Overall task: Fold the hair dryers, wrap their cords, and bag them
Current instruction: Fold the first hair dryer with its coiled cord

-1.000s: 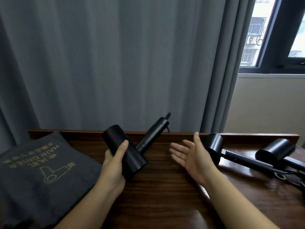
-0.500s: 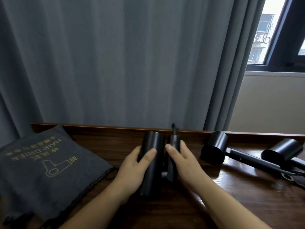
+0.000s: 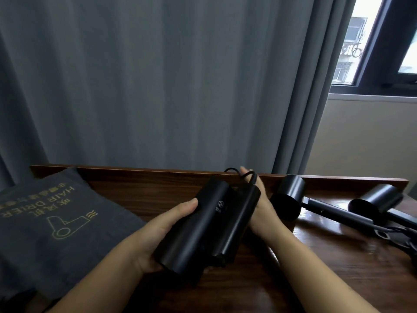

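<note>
A black hair dryer (image 3: pixel 203 224) with its handle folded against the barrel is held above the wooden table (image 3: pixel 316 267). My left hand (image 3: pixel 158 231) grips the barrel from the left, thumb on top. My right hand (image 3: pixel 259 206) lies along the folded handle's right side, fingers reaching up to the black cord (image 3: pixel 237 173) that loops at the handle's end. Two more black dryers, handles unfolded, lie to the right: one (image 3: pixel 291 199) close by, another (image 3: pixel 379 202) farther right. A grey cloth bag (image 3: pixel 52 222) printed "HAIR DRIER" lies at the left.
Grey curtains (image 3: pixel 158 86) hang right behind the table's raised back edge (image 3: pixel 144 170). A window (image 3: pixel 383 41) is at the upper right. Tangled cords (image 3: pixel 394 233) from the two lying dryers trail toward the right edge.
The handle has been folded against the barrel. My right hand came in onto it, and both hands have tilted the dryer and lifted it closer to me.
</note>
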`<action>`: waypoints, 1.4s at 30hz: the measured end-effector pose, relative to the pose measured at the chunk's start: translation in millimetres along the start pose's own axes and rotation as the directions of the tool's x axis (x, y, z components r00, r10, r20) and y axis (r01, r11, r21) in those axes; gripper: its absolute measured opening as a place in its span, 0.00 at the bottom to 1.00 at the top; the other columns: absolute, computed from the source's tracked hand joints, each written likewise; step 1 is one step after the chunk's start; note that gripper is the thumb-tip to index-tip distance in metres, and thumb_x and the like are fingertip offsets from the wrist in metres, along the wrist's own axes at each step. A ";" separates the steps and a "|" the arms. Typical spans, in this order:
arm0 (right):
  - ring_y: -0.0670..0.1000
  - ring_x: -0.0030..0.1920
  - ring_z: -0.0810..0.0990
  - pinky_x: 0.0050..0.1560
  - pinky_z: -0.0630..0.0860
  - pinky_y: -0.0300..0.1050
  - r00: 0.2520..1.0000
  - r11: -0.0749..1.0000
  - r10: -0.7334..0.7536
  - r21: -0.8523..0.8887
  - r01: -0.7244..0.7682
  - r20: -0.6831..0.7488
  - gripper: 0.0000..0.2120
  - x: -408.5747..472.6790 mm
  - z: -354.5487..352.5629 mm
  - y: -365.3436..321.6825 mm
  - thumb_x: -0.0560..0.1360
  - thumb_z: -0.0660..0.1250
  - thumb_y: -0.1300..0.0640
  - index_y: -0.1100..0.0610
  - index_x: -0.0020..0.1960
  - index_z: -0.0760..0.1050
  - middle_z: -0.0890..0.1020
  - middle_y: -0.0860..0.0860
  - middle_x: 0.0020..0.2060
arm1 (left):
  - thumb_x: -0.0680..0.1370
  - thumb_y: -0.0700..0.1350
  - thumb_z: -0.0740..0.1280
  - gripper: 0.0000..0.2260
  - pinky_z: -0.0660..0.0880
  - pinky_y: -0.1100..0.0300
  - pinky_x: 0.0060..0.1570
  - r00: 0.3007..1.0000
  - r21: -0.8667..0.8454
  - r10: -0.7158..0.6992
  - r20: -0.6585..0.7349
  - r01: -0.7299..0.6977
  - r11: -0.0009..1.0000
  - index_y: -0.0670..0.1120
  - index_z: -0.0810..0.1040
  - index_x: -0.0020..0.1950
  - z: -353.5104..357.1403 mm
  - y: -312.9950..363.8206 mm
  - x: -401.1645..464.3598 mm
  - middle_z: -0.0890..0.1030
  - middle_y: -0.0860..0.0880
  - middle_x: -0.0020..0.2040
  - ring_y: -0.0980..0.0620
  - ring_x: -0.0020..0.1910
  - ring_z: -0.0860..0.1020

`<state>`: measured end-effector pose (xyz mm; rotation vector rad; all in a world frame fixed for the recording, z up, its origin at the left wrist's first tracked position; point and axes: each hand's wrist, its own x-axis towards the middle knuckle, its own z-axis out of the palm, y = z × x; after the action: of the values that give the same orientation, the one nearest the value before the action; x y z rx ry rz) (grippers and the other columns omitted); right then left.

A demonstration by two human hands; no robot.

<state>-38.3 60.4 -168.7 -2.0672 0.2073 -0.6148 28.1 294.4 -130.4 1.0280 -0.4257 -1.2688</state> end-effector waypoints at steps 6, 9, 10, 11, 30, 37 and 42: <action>0.53 0.80 0.56 0.79 0.56 0.62 0.996 0.996 -0.046 -0.072 0.052 0.080 0.21 -1.6 3.4 -3.8 0.85 0.59 0.55 0.26 0.61 0.72 0.67 0.30 0.71 | 0.62 0.55 0.84 0.34 0.83 0.43 0.41 0.991 -0.071 0.020 0.135 -0.010 0.997 0.40 0.82 0.62 -2.3 2.8 -1.1 0.82 0.34 0.54 0.35 0.44 0.83; 0.40 0.77 0.60 0.80 0.53 0.54 0.991 0.992 -0.001 -0.128 0.019 0.137 0.14 -3.9 4.1 -5.5 0.85 0.57 0.53 0.39 0.59 0.78 0.72 0.30 0.66 | 0.71 0.61 0.74 0.30 0.82 0.47 0.42 0.987 -0.165 0.151 0.059 -0.140 0.976 0.42 0.81 0.65 -3.3 3.8 3.3 0.82 0.35 0.53 0.37 0.41 0.83; 0.39 0.74 0.65 0.80 0.53 0.53 0.987 0.984 -0.003 -0.174 0.031 0.160 0.13 -4.0 5.3 -5.5 0.85 0.57 0.52 0.40 0.61 0.77 0.76 0.34 0.65 | 0.75 0.62 0.70 0.28 0.82 0.48 0.41 0.981 -0.203 0.192 0.012 -0.185 0.961 0.43 0.80 0.66 -4.8 3.2 6.2 0.82 0.35 0.54 0.37 0.41 0.82; 0.41 0.74 0.66 0.80 0.53 0.53 0.983 0.976 -0.007 -0.214 0.047 0.185 0.14 -5.5 6.8 -7.9 0.85 0.57 0.50 0.39 0.65 0.75 0.77 0.36 0.65 | 0.77 0.62 0.66 0.27 0.82 0.49 0.41 0.973 -0.230 0.228 -0.043 -0.232 0.945 0.44 0.81 0.65 -5.3 2.7 8.4 0.82 0.35 0.55 0.38 0.41 0.82; 0.42 0.57 0.74 0.63 0.71 0.40 0.902 0.850 -0.109 -0.431 0.303 0.418 0.11 -20.3 25.7 -36.7 0.84 0.58 0.50 0.44 0.65 0.71 0.76 0.41 0.55 | 0.79 0.62 0.60 0.27 0.81 0.50 0.42 0.845 -0.252 0.465 -0.262 -0.526 0.813 0.42 0.82 0.64 -14.0 1.6 15.1 0.82 0.38 0.53 0.42 0.42 0.81; 0.48 0.60 0.75 0.61 0.73 0.41 0.911 0.753 -0.112 -0.564 0.338 0.397 0.23 -27.2 24.2 -45.0 0.85 0.53 0.49 0.40 0.79 0.54 0.73 0.43 0.64 | 0.80 0.59 0.62 0.25 0.76 0.46 0.54 0.807 -0.160 0.484 -0.337 -0.556 0.816 0.44 0.76 0.69 -10.3 3.6 10.6 0.80 0.37 0.63 0.40 0.53 0.81; 0.46 0.57 0.77 0.52 0.72 0.36 0.921 0.790 -0.133 -0.522 0.322 0.367 0.23 -45.9 24.9 -58.0 0.83 0.58 0.48 0.40 0.77 0.59 0.69 0.38 0.58 | 0.78 0.59 0.64 0.24 0.73 0.46 0.64 0.783 -0.145 0.463 -0.415 -0.559 0.816 0.44 0.77 0.68 -1.9 5.0 8.6 0.82 0.39 0.62 0.40 0.61 0.80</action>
<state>-70.6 128.0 -147.1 -2.7804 -0.0632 -0.3785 35.0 287.0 -129.5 0.8156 -0.2191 -0.5959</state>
